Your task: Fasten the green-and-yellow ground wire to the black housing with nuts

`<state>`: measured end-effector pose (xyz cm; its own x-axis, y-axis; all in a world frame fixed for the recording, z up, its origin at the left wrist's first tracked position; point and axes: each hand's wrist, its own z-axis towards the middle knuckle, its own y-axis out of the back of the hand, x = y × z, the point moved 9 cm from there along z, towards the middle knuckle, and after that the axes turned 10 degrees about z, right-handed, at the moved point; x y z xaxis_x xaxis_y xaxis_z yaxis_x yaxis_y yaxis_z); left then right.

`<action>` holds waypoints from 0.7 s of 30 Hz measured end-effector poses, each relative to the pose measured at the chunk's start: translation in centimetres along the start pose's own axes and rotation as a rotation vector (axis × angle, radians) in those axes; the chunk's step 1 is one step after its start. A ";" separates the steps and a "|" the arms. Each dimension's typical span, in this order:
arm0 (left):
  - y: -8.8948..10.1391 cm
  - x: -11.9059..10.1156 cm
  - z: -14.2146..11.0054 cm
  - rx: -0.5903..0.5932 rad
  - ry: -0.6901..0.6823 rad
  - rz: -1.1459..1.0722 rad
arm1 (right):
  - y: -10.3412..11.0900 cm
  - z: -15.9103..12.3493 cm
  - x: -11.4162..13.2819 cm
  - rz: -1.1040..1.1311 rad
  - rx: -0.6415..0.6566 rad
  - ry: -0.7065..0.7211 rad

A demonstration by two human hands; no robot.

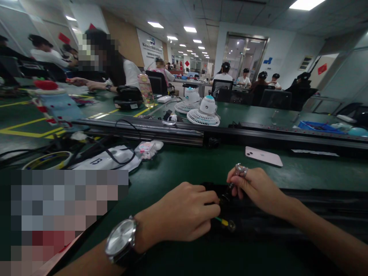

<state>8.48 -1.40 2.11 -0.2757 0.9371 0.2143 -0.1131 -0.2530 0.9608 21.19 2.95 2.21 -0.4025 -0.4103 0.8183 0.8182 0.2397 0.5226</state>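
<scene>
My left hand (184, 212), with a silver wristwatch (120, 239) on the wrist, is closed in a pinch over a green-and-yellow wire (222, 222) that ends in a ring terminal. My right hand (255, 188), with a large ring on one finger, is closed around a small dark tool or screw (228, 191) pointing down at the same spot. Both hands rest on a black elongated part (316, 214) lying across the green table (178, 168). What exactly the right fingers grip is hard to make out.
A pink phone (263, 156) lies face down beyond my hands. A black rail (258, 134) runs across the table; two small white fans (205, 113) stand behind it. A tape roll (47, 160), cables and a small clear box (145, 149) sit at left. Other people sit at far tables.
</scene>
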 end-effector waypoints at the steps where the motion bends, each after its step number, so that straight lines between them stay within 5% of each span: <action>1: 0.0 0.0 0.0 -0.004 -0.001 0.003 | 0.0 0.0 0.0 -0.002 0.006 -0.001; 21: 0.3 -0.2 0.5 -0.031 -0.047 -0.015 | 0.5 -0.1 2.1 -0.064 0.098 -0.037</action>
<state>8.97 -1.51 2.43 -0.2288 0.9508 0.2087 -0.1466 -0.2456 0.9582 20.83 2.13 4.18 -0.4688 -0.3956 0.7898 0.7469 0.2997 0.5935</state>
